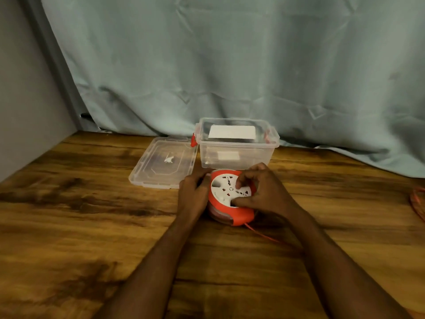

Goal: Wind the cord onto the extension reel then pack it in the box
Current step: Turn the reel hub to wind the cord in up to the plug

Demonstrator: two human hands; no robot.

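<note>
A round orange extension reel [239, 214] with a white socket face lies flat on the wooden table, just in front of a clear plastic box [236, 155]. My left hand [194, 195] grips the reel's left side. My right hand [262, 192] lies over the white face, its thumb and fingers curled into the face's recesses. A thin orange cord [264, 234] leaves the reel's lower right edge and passes under my right forearm. More of the cord [417, 201] lies looped at the table's right edge.
The box stands open, with orange latches on its sides and a white label inside. Its clear lid [164, 163] lies flat on the table to the box's left. A pale green curtain [230, 65] hangs behind the table, and a grey wall closes the left side.
</note>
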